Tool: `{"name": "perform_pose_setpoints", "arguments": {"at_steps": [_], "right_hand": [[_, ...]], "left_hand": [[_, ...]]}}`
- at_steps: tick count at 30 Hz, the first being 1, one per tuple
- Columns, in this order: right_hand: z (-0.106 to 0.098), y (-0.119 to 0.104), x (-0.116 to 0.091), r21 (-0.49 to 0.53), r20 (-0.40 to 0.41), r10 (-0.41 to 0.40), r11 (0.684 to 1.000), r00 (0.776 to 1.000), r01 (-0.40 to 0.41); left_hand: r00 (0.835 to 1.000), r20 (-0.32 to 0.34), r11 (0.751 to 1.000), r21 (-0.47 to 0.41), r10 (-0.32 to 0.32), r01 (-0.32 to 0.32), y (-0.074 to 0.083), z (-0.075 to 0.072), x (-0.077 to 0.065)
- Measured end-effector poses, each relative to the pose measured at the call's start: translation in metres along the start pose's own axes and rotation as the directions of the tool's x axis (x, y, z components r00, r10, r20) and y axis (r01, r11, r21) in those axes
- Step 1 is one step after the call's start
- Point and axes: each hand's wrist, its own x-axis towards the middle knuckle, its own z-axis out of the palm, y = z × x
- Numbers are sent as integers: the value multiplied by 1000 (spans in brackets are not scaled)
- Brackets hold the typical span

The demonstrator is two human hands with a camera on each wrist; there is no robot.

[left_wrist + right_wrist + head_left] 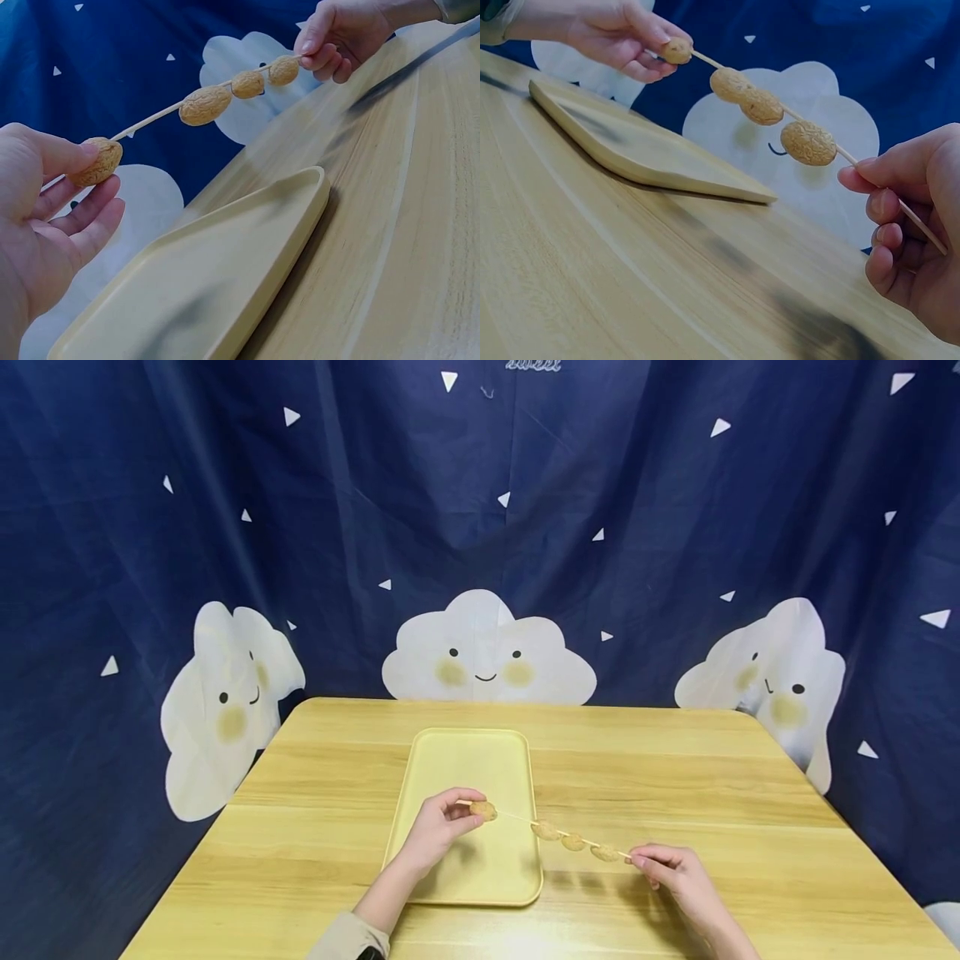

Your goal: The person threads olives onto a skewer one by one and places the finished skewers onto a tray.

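Note:
A thin wooden skewer (pixel 154 119) stretches between the two hands above the table. My left hand (pixel 441 828) pinches a wrinkled golden-brown ball (pixel 99 162) between thumb and fingers, at the skewer's left end, over the tray. The skewer runs up to this ball; its tip is hidden by the ball and fingers. Three similar brown balls (pixel 808 143) are threaded farther along, toward the right hand, with a bare stretch of stick before the left one. My right hand (pixel 678 872) grips the skewer's other end, thumb against curled fingers, and the stick's tail crosses the palm.
A pale yellow rectangular tray (pixel 468 760) with a low rim lies on the wooden table (pixel 645 760), beneath the left hand. A dark blue curtain (pixel 420 468) printed with white clouds hangs behind the table and along its sides.

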Motion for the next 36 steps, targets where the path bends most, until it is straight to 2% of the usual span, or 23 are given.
{"name": "perform_pose_setpoints", "arguments": {"at_steps": [4, 9, 18, 20, 25, 29, 36], "right_hand": [[1, -1, -1, -27, -3, -2, 1000, 1000, 2], [3, -2, -1, -76, 3, 2, 997, 1000, -2], [6, 1, 0, -96, 27, -38, 995, 999, 41], [7, 0, 0, -94, 19, -38, 995, 999, 39], [12, -3, 1, -84, -16, -26, 996, 1000, 24], [16, -6, 3, -88, -42, -11, 996, 999, 7], [21, -5, 5, -81, -30, -9, 997, 1000, 6]], "left_hand": [[1000, 12, 1000, -4, 13, -13, -1, 1, -1], [1000, -10, 1000, -12, 14, -14, 0, 4, -1], [993, -94, 994, 91, 70, -62, -1, 4, -1], [993, -99, 996, 60, 70, -64, -1, 3, -1], [993, -118, 999, -33, 21, -25, 1, 3, 0], [994, -110, 999, -25, 19, -22, 3, 4, 1], [993, -117, 999, -43, 8, -13, 4, 8, 0]]}}
